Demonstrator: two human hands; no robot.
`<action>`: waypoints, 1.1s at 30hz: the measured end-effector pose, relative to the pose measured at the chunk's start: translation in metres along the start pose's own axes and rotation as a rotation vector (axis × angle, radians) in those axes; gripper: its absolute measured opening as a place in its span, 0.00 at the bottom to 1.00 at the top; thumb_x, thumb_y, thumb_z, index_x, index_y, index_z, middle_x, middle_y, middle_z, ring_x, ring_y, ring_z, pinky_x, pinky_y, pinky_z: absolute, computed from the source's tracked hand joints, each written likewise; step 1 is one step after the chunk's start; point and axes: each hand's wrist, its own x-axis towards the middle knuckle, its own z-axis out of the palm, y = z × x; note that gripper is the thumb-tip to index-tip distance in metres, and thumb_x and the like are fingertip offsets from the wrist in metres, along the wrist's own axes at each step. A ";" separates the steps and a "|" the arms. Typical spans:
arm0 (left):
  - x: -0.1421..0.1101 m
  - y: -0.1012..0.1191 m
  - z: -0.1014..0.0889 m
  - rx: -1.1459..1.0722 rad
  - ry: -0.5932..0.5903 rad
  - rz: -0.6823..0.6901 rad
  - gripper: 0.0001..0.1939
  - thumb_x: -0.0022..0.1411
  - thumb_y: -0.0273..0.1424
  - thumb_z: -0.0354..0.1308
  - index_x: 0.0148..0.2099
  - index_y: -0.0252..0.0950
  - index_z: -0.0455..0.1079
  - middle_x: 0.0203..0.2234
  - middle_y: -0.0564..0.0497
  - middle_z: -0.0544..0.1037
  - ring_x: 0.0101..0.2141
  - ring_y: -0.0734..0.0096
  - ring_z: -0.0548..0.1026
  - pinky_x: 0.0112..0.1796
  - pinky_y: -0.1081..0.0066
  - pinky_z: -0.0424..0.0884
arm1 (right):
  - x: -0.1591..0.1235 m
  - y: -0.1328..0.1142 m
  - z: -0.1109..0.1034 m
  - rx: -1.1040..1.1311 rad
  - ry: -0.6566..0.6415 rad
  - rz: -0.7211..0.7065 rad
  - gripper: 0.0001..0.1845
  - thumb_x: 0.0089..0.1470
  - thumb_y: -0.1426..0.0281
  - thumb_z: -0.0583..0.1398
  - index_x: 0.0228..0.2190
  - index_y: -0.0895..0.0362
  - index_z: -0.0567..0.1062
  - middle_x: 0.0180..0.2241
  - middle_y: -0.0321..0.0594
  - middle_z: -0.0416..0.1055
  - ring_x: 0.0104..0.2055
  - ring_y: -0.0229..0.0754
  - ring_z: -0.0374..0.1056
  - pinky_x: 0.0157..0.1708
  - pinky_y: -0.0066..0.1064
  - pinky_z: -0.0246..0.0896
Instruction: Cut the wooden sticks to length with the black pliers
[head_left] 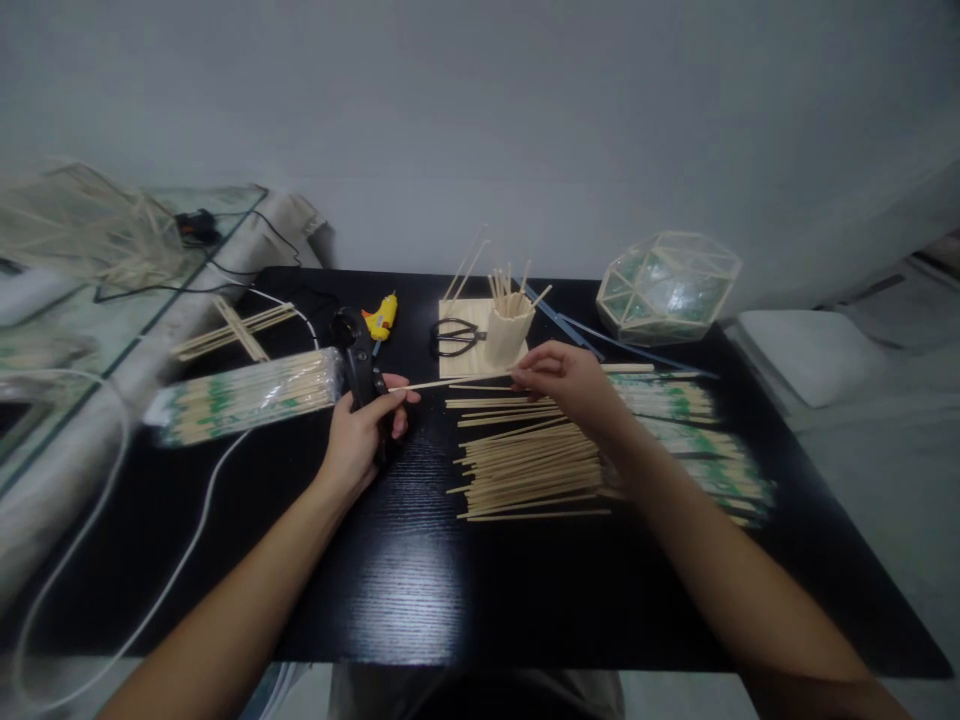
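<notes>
My left hand is closed around a black hand tool with a curved head, which looks like a cutter. Its fingers also hold the left end of a thin wooden stick. That stick runs nearly level across to my right hand, whose thumb and fingers pinch near its other end. Below my right hand lies a loose pile of similar sticks on the black table, partly covered by my wrist. Just behind the held stick, black-handled scissors rest on a square wooden board.
A holder made of sticks stands on the board with several sticks inside. A yellow glue gun lies behind the black tool. Bagged sticks lie left and right. A faceted stick-framed shape sits back right; a white cable loops left.
</notes>
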 end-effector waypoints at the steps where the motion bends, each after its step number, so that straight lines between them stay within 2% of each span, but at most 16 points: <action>1: 0.000 0.001 0.000 0.000 0.000 0.001 0.14 0.52 0.30 0.69 0.40 0.31 0.75 0.30 0.47 0.82 0.19 0.78 0.68 0.20 0.75 0.62 | 0.001 0.002 0.000 -0.010 0.001 -0.004 0.19 0.43 0.60 0.74 0.30 0.57 0.75 0.28 0.41 0.80 0.33 0.42 0.78 0.28 0.29 0.72; 5: -0.001 0.003 0.002 0.008 0.007 0.031 0.15 0.51 0.30 0.68 0.42 0.30 0.76 0.33 0.45 0.83 0.20 0.77 0.70 0.20 0.75 0.63 | 0.003 0.008 -0.001 -0.104 0.021 -0.041 0.21 0.41 0.58 0.74 0.30 0.57 0.76 0.29 0.41 0.80 0.32 0.44 0.78 0.28 0.31 0.71; 9: -0.001 0.001 0.003 0.041 0.045 0.069 0.15 0.52 0.32 0.69 0.41 0.31 0.76 0.33 0.45 0.83 0.20 0.78 0.70 0.20 0.75 0.63 | 0.003 0.011 0.000 -0.304 0.025 -0.129 0.18 0.44 0.57 0.73 0.29 0.57 0.78 0.28 0.41 0.80 0.31 0.44 0.77 0.33 0.34 0.71; 15: 0.001 -0.006 0.000 0.103 0.033 0.120 0.16 0.55 0.35 0.69 0.44 0.32 0.76 0.35 0.45 0.83 0.21 0.78 0.70 0.22 0.75 0.65 | 0.002 0.011 0.000 -0.561 0.023 -0.214 0.05 0.51 0.69 0.70 0.29 0.56 0.80 0.27 0.37 0.80 0.31 0.41 0.75 0.35 0.31 0.67; 20: 0.001 -0.008 -0.002 0.155 0.049 0.162 0.16 0.58 0.37 0.68 0.44 0.33 0.76 0.34 0.47 0.82 0.22 0.78 0.70 0.23 0.75 0.67 | 0.004 0.018 -0.003 -0.735 0.021 -0.223 0.01 0.55 0.73 0.67 0.31 0.56 0.80 0.29 0.38 0.80 0.32 0.42 0.74 0.37 0.32 0.64; 24: 0.002 -0.007 -0.003 0.170 0.099 0.209 0.14 0.59 0.39 0.68 0.43 0.34 0.76 0.31 0.49 0.81 0.22 0.78 0.70 0.24 0.76 0.66 | 0.007 0.029 -0.005 -1.026 0.027 -0.258 0.07 0.56 0.77 0.65 0.38 0.59 0.80 0.38 0.45 0.79 0.41 0.48 0.72 0.43 0.36 0.62; 26: 0.003 -0.006 -0.003 0.163 0.126 0.224 0.14 0.59 0.39 0.68 0.42 0.34 0.76 0.30 0.50 0.80 0.22 0.79 0.70 0.23 0.77 0.65 | 0.009 0.033 -0.006 -1.159 0.010 -0.266 0.07 0.59 0.76 0.64 0.40 0.60 0.80 0.41 0.48 0.78 0.43 0.49 0.70 0.45 0.37 0.60; 30: 0.004 -0.005 -0.002 0.134 0.152 0.229 0.13 0.59 0.39 0.68 0.38 0.34 0.74 0.26 0.53 0.77 0.20 0.79 0.69 0.22 0.77 0.63 | 0.013 0.039 -0.008 -1.310 -0.045 -0.279 0.07 0.63 0.73 0.60 0.36 0.60 0.80 0.39 0.48 0.76 0.42 0.49 0.65 0.44 0.37 0.57; 33: 0.003 -0.005 -0.001 0.114 0.143 0.229 0.13 0.59 0.39 0.68 0.36 0.35 0.72 0.24 0.55 0.74 0.20 0.79 0.68 0.22 0.77 0.62 | 0.013 0.042 -0.006 -1.452 -0.054 -0.300 0.10 0.65 0.73 0.57 0.38 0.60 0.79 0.41 0.52 0.73 0.43 0.51 0.63 0.40 0.37 0.53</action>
